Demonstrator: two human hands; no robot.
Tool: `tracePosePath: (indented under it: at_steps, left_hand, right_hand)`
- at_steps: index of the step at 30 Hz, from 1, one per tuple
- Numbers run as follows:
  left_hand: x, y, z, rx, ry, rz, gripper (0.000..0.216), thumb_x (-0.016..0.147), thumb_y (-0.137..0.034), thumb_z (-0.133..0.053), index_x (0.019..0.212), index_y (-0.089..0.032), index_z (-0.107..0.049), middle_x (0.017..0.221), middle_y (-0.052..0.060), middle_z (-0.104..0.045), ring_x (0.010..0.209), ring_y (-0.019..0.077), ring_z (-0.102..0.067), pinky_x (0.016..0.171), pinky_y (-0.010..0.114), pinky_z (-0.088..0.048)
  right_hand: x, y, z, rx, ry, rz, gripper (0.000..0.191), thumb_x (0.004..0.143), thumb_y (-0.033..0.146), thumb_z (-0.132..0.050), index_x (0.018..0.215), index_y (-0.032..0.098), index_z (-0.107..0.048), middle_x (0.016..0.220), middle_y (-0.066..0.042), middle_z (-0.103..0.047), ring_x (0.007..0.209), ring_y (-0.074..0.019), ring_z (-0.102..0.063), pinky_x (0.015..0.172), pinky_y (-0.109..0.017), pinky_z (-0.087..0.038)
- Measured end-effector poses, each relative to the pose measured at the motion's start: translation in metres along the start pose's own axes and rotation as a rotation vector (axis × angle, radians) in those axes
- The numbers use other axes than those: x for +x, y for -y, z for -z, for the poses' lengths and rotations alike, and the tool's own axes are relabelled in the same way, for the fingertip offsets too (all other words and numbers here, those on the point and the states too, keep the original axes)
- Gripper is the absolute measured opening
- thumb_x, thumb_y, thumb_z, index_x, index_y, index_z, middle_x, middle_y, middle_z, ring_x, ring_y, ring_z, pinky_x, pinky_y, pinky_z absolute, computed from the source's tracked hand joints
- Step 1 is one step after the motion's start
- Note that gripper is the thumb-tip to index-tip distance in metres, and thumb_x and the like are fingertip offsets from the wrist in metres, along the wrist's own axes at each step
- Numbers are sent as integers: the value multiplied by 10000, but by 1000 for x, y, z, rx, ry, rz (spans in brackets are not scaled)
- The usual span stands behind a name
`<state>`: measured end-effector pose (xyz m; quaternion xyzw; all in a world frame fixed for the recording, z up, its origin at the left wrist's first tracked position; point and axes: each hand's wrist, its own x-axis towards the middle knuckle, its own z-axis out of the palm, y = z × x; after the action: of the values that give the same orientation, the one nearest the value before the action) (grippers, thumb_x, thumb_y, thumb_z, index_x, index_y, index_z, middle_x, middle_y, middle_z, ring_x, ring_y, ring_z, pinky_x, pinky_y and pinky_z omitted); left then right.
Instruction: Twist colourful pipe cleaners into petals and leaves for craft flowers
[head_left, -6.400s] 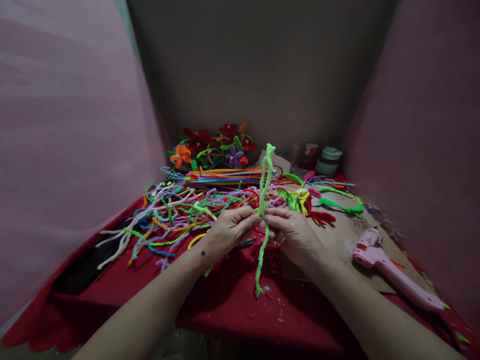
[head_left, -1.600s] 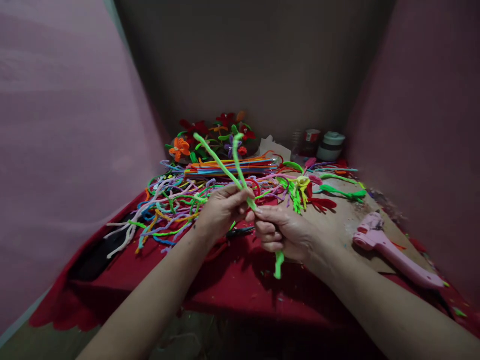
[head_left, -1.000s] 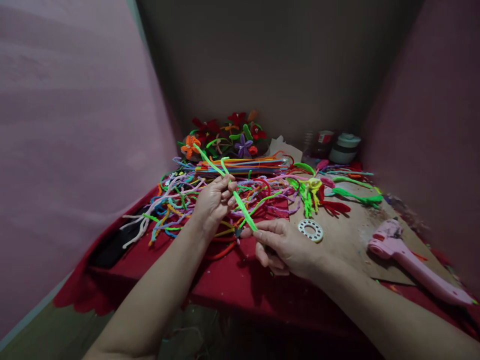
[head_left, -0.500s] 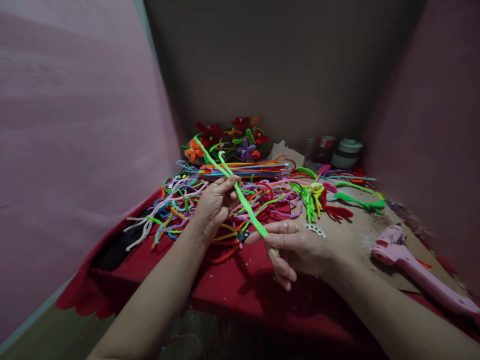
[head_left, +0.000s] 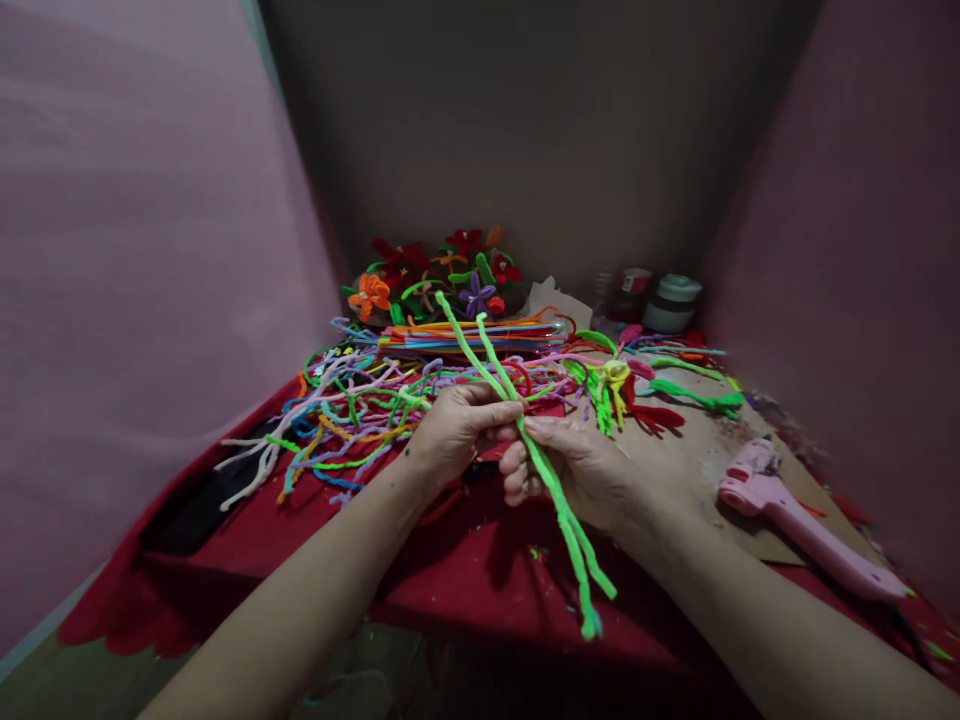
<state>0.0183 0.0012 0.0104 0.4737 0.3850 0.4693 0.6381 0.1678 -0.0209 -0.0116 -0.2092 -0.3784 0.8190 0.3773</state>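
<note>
My left hand (head_left: pixel 457 432) and my right hand (head_left: pixel 577 465) meet over the red cloth (head_left: pixel 300 540), both pinched on the same bright green pipe cleaner strands (head_left: pixel 559 500). The strands run diagonally, with two free ends rising toward the back left and two ends hanging down past my right hand toward the near edge. Behind my hands spreads a tangled heap of coloured pipe cleaners (head_left: pixel 360 400).
A pink glue gun (head_left: pixel 795 520) lies on brown cardboard (head_left: pixel 697 450) at the right. Finished pipe-cleaner flowers (head_left: pixel 435 275) stand at the back, with a straight bundle of pipe cleaners (head_left: pixel 480 335) before them and two jars (head_left: pixel 660 300) to the right. Pink walls close in both sides.
My hands have come together. The green strands have slid through them, so a long part now hangs below my right hand. The white ring on the cardboard is now hidden.
</note>
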Motion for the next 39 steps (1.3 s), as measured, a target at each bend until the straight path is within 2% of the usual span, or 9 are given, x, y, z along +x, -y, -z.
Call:
tracePosePath:
  at_steps: [4, 8, 13, 18, 20, 23, 27, 32, 39]
  left_hand:
    - [3, 3, 2, 7, -8, 67, 217, 586, -220, -758, 722, -94, -645, 551, -1, -583, 471, 63, -539, 460, 156, -414]
    - [5, 7, 4, 21, -8, 22, 183, 626, -237, -732, 652, -90, -626, 533, 12, -578, 458, 50, -512, 465, 156, -399]
    - [4, 9, 3, 66, -11, -39, 230, 636, -264, -724, 567, -112, -565, 500, 6, -559, 444, 60, -495, 442, 167, -379]
    - [2, 7, 1, 142, -37, -45, 228, 639, -291, -720, 606, -118, -575, 552, 17, -592, 427, 58, -487, 419, 168, -348]
    - [1, 6, 0, 199, -35, -58, 228, 658, -309, -702, 624, -114, -590, 549, 19, -592, 414, 51, -464, 405, 167, -321]
    - [-1, 4, -1, 270, -32, -121, 225, 685, -317, -675, 616, -112, -612, 508, -2, -552, 414, 45, -424, 406, 168, -299]
    - [-6, 3, -7, 421, -88, -265, 220, 698, -289, -656, 549, -129, -626, 458, -26, -494, 428, 53, -403, 431, 178, -304]
    - [-16, 1, -15, 585, -134, -429, 131, 707, -201, -639, 591, -169, -690, 632, 28, -634, 625, 122, -556, 610, 195, -412]
    - [-18, 4, -11, 599, -153, -548, 97, 676, -161, -664, 735, -217, -717, 753, 45, -649, 739, 157, -569, 754, 239, -428]
  right_hand:
    - [3, 0, 2, -6, -88, 2, 109, 772, 220, -538, 755, 118, -573, 506, 9, -561, 333, -58, -428, 301, -154, -296]
    - [2, 1, 2, -13, -91, 10, 168, 779, 274, -524, 780, 124, -599, 397, 80, -390, 298, -25, -231, 297, -148, -169]
    - [2, 1, 1, -108, -136, 24, 170, 780, 294, -499, 778, 146, -583, 387, 102, -300, 312, -35, -174, 303, -158, -165]
    - [3, 2, -2, -146, -157, 89, 146, 755, 280, -536, 740, 137, -563, 459, 59, -458, 334, -46, -338, 341, -179, -314]
    - [2, 2, -3, -119, -170, 83, 147, 743, 273, -556, 735, 126, -565, 482, 57, -463, 338, -30, -321, 329, -158, -275]
    - [2, 2, -5, -63, -163, 52, 162, 749, 284, -555, 734, 123, -572, 433, 95, -344, 330, -10, -195, 314, -137, -164]
    - [3, 1, -5, 6, -197, 31, 159, 732, 285, -535, 670, 139, -551, 382, 115, -249, 322, -19, -127, 304, -147, -132]
    - [6, 4, -3, 117, -252, -19, 151, 704, 235, -496, 581, 149, -508, 335, 118, -218, 312, -24, -74, 282, -153, -111]
    - [6, 8, -1, 169, -270, -47, 171, 720, 208, -453, 565, 151, -498, 321, 118, -205, 320, -34, -58, 282, -155, -110]
